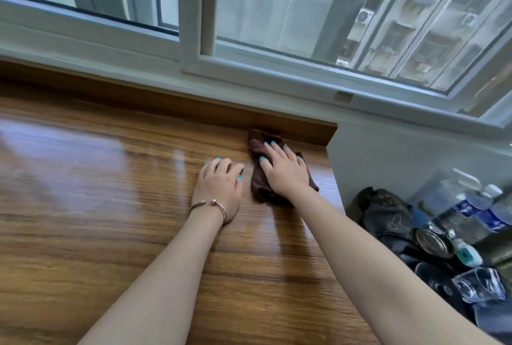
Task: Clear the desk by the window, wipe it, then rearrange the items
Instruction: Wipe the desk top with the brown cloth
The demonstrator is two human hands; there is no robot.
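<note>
The glossy wooden desk (110,206) runs under the window, with a raised wooden ledge along its back. A dark brown cloth (259,188) lies crumpled near the desk's far right corner, against that ledge. My right hand (282,170) presses flat on the cloth with its fingers spread. Just left of the cloth, my left hand (219,186) rests palm down on the bare wood, fingers loosely bent, holding nothing. A bracelet circles the left wrist.
Past the desk's right edge, lower down, sit a dark bag (385,214), several plastic water bottles (476,206), a glass jar (432,242) and a clear wrapper (482,286). A white sliding window frame (191,25) stands behind the ledge.
</note>
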